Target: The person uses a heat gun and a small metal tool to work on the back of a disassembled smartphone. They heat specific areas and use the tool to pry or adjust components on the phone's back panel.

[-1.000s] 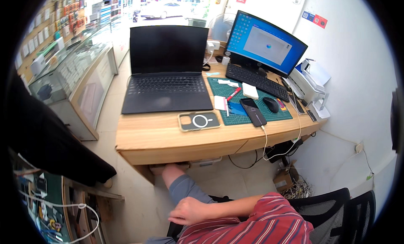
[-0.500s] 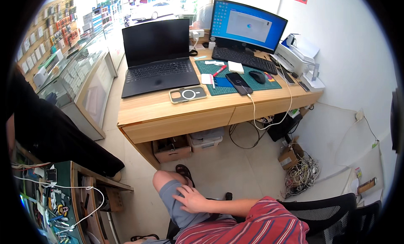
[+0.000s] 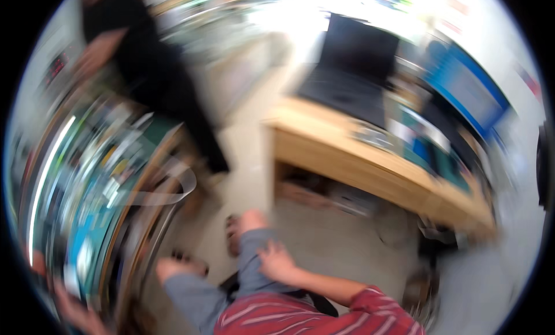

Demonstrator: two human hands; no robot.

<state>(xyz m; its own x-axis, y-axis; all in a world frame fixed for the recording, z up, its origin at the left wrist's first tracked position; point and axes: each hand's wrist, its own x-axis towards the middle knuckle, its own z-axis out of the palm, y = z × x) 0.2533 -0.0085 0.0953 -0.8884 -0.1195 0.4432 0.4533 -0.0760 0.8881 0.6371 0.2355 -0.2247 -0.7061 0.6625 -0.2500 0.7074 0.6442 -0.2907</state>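
Observation:
My right hand (image 3: 278, 263) lies on the grey shorts (image 3: 254, 248) over my right thigh, its fingers apart and holding nothing. The forearm comes from a red striped sleeve (image 3: 370, 300). Low at the left rim, a smeared bare forearm (image 3: 78, 312) lies beside the cluttered workbench (image 3: 118, 219). Whose arm it is, I cannot tell, and no fingers show clearly. Ahead to the right is a wooden desk (image 3: 341, 161) with an open black laptop (image 3: 347, 92) and a lit monitor (image 3: 471, 89). Motion blurs the whole picture.
A person in black clothes (image 3: 156, 63) stands at the far left, between the workbench and a glass counter (image 3: 237, 75). A white cable (image 3: 185, 190) loops off the bench's edge. Boxes (image 3: 303, 190) sit under the desk.
The view has swung left, so the desk has shifted right and more of the workbench shows. My left leg and the blurred forearm have come into view. My right hand stays on the thigh.

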